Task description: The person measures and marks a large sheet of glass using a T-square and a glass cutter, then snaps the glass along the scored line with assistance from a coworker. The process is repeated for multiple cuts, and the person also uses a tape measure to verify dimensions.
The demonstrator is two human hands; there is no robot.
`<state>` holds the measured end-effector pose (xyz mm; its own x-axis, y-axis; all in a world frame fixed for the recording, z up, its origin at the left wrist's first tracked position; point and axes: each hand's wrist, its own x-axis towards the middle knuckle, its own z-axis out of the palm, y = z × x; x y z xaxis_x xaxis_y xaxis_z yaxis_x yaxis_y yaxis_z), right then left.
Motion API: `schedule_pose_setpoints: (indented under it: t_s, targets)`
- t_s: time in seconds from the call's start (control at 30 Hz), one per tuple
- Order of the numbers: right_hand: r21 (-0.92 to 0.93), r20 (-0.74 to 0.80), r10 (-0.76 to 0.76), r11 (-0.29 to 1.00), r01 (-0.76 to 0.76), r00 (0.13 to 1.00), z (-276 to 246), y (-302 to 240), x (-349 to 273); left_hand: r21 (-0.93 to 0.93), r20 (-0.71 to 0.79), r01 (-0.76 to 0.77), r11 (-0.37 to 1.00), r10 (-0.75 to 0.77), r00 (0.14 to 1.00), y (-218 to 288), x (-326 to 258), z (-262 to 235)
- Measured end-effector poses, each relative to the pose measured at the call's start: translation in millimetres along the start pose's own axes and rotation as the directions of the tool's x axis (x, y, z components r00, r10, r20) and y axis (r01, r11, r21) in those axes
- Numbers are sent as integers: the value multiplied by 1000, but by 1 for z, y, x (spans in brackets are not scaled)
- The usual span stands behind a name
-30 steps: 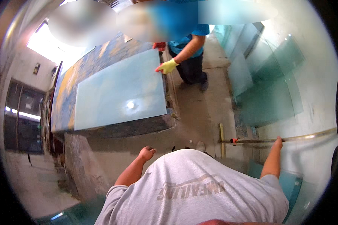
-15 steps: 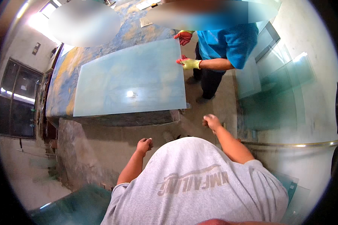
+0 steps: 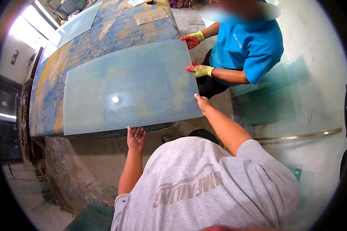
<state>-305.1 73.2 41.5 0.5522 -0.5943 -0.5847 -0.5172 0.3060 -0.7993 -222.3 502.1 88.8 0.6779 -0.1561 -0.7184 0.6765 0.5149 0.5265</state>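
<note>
A large frosted glass sheet [image 3: 142, 84] lies near the front of a cloth-covered table [image 3: 115, 23], with its right end past the table's side. My right hand [image 3: 203, 104] grips this sheet at its right edge near the front corner, thumb on top, other fingers hidden. At the front edge, my left hand [image 3: 136, 139] is palm up, fingers stretched and apart, fingertips at the glass edge. Beyond my right hand, a co-worker's two gloved hands [image 3: 201, 70] hold the sheet's right edge.
The co-worker in a blue shirt [image 3: 246, 50] stands at the table's right side. Another glass sheet [image 3: 79, 25] lies at the table's far left. Cardboard [image 3: 151, 16] rests on the far part. Glass panes [image 3: 273, 96] lean by the right wall, near a long metal strip [image 3: 300, 134].
Both my hands have moved forward to the glass sheet; my right has taken hold of its right edge and my left has opened at the front edge. The co-worker keeps hold.
</note>
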Motion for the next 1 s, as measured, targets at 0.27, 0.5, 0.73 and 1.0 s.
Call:
schedule_pose_setpoints:
  t_s: [0.27, 0.5, 0.73, 1.0]
  targets:
    - [-97, -26, -24, 995, 22, 999, -31, 6, 52, -2, 16, 18, 1000, -18, 1000, -5, 34, 35]
    - [296, -50, 136, 948, -116, 989, -81, -37, 22, -20, -223, 28, 999, -32, 974, 1, 12, 21]
    - [-60, -512, 241, 947, -315, 825, -237, 122, 7, 170, -365, 165, 972, -93, 926, -47, -2, -80]
    - [71, -275, 513, 855, -514, 813, -242, 158, -5, 626, -415, 339, 702, -69, 907, -62, -30, -106]
